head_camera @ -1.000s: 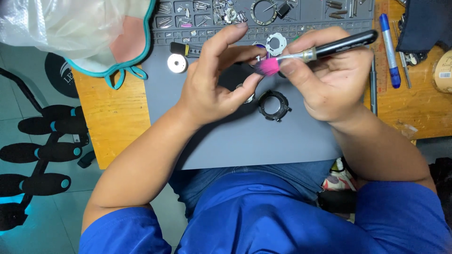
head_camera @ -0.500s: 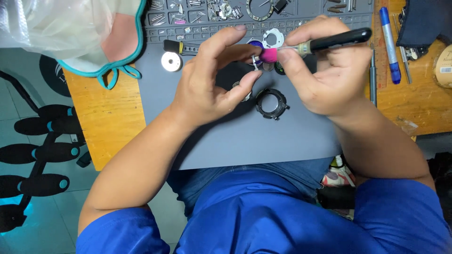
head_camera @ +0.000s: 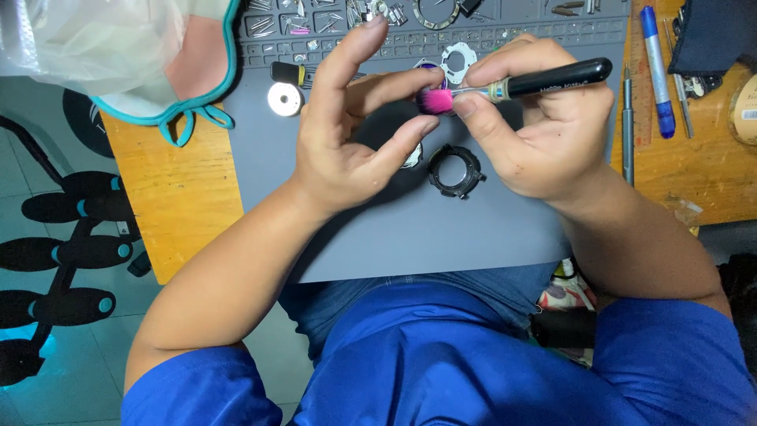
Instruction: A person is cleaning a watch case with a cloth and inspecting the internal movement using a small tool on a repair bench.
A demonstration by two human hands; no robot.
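Observation:
My right hand (head_camera: 544,134) grips a small brush by its black handle (head_camera: 552,77). The brush's pink bristles (head_camera: 435,100) press against a small part with a purple edge (head_camera: 432,72), pinched between the fingertips of my left hand (head_camera: 351,142). That part is mostly hidden by the fingers and bristles. Both hands hover over a grey work mat (head_camera: 394,229). On the mat, just below the hands, lies a black ring-shaped piece (head_camera: 456,170); a white ring-shaped piece (head_camera: 460,59) lies just beyond them.
A white round disc (head_camera: 284,99) lies left of my left hand. The mat's far edge has a tray of several small metal parts (head_camera: 315,24). A blue pen (head_camera: 656,71) and a thin grey screwdriver (head_camera: 628,126) lie right. A plastic bag (head_camera: 95,39) covers the wooden table's (head_camera: 181,205) left corner.
Both hands have shifted slightly toward the far side of the mat, and the pink bristles have slid along the small part held in my left fingers.

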